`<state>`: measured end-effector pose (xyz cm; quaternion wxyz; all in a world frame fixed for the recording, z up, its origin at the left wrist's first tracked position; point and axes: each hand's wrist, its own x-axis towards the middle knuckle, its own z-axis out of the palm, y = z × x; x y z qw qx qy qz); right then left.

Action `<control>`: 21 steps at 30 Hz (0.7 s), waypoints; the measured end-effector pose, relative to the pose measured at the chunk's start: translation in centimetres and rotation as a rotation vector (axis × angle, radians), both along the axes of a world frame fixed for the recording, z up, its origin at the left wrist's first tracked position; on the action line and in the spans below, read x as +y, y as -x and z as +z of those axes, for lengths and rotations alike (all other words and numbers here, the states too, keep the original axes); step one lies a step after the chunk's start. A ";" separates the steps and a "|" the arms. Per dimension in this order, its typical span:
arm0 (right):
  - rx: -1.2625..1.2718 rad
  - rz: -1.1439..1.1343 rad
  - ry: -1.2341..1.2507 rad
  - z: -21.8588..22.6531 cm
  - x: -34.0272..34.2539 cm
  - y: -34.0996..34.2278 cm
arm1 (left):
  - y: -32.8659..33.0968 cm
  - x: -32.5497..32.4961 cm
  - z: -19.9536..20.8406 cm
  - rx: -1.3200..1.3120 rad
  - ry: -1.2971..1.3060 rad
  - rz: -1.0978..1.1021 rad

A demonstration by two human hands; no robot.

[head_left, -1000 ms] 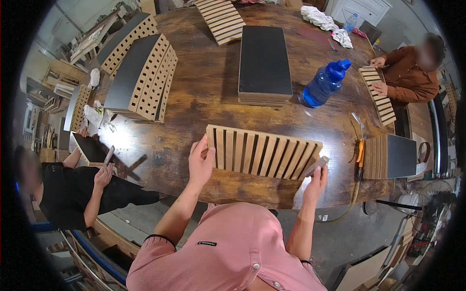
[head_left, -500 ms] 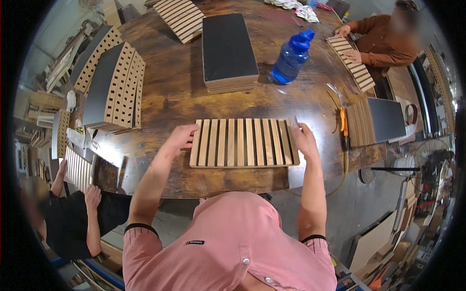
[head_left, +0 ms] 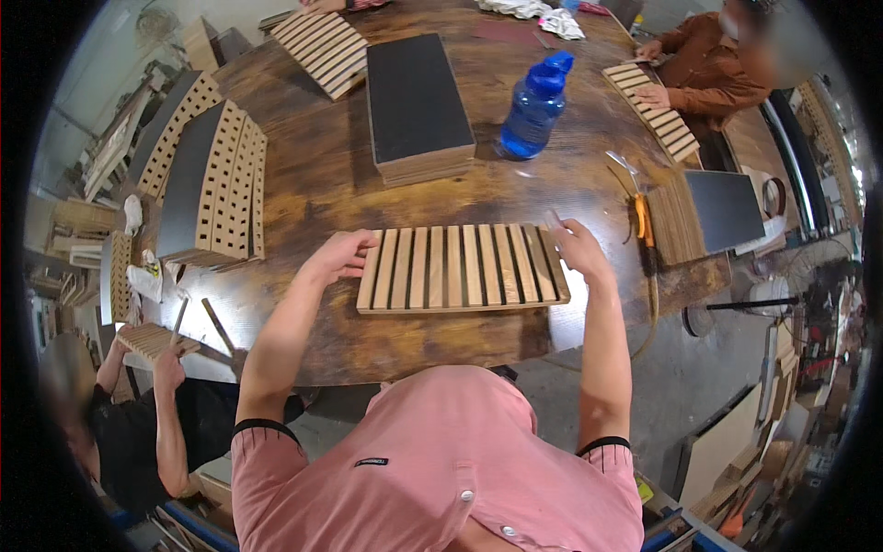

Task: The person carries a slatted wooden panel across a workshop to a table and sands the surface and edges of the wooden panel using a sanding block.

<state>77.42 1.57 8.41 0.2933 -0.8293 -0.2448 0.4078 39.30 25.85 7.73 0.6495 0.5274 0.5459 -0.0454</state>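
Wooden slatted panel (head_left: pixel 463 267), dark-grooved: left hand (head_left: pixel 344 256) grips its end, right hand (head_left: pixel 581 250) a thin piece (head_left: pixel 553 221).

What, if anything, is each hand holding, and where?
Left hand: slatted panel, by its left end. Right hand: a thin object, blurred; exact grip unclear.

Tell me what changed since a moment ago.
The slatted panel has tipped from near upright to flatter, slats up. The left co-worker's board now shows slats, not its dark face. The blue bottle stands unmoved; left hand and right hand stay at the panel's ends.
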 end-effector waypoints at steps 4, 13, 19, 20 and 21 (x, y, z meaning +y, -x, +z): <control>-0.020 -0.010 -0.076 -2.6 0.1 -0.7 | 0.6 0.1 0.2 -0.030 0.005 0.011; -0.043 -0.023 -0.052 -2.4 0.7 -0.1 | 0.8 0.4 -0.6 0.013 -0.013 0.024; -0.084 0.002 -0.182 -5.2 -0.3 -1.1 | 0.8 -0.1 -1.4 -0.073 0.044 0.025; -0.033 -0.008 -0.136 -3.1 0.0 0.0 | 0.8 -0.3 -1.7 -0.039 0.011 0.053; -0.083 -0.054 -0.089 -3.9 -0.4 -0.4 | 0.7 -0.2 -2.4 -0.059 0.017 0.052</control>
